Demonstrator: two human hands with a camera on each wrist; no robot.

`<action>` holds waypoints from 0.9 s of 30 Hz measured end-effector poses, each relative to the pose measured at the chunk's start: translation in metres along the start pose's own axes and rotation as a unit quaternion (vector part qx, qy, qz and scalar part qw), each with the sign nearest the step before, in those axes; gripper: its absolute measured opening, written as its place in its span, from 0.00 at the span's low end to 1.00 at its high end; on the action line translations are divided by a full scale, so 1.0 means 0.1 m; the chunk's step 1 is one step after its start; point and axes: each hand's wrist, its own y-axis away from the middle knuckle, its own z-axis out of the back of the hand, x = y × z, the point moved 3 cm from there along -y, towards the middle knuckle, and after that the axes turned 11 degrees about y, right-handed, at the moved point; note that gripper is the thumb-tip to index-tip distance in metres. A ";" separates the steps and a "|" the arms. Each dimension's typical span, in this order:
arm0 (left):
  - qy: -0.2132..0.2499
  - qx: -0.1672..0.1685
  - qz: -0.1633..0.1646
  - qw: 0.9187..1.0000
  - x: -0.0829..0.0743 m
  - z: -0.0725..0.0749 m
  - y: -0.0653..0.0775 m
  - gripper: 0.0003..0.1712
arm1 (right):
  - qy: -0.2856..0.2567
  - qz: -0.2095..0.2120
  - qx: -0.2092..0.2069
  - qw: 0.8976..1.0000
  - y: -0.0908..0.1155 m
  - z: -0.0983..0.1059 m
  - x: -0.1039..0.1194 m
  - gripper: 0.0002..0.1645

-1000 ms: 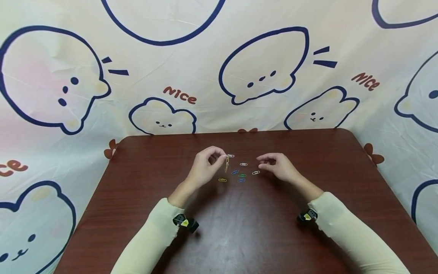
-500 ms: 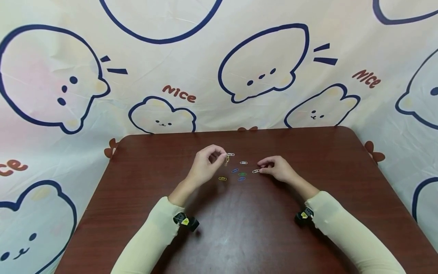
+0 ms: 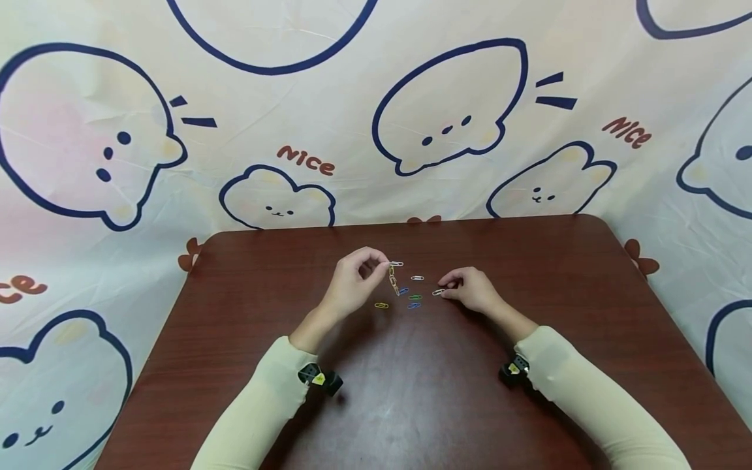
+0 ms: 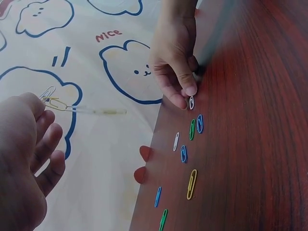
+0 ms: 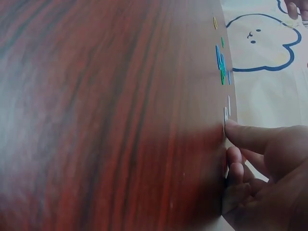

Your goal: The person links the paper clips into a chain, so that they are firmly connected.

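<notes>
Three blue paperclips (image 4: 183, 154) (two green ones (image 4: 192, 130))

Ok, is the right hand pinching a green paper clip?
No, in the left wrist view the right hand pinches a white paper clip, with a gap to the nearest green clip.

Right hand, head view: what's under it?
A white paperclip pokes out from the right hand; its other end is covered. The tabletop beneath the palm is hidden, so anything there can't be seen.
</notes>
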 end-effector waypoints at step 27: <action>-0.006 0.002 0.009 1.000 -0.01 0.00 0.02 0.02 | 0.024 0.017 0.008 1.000 -0.03 -0.06 0.14 0.07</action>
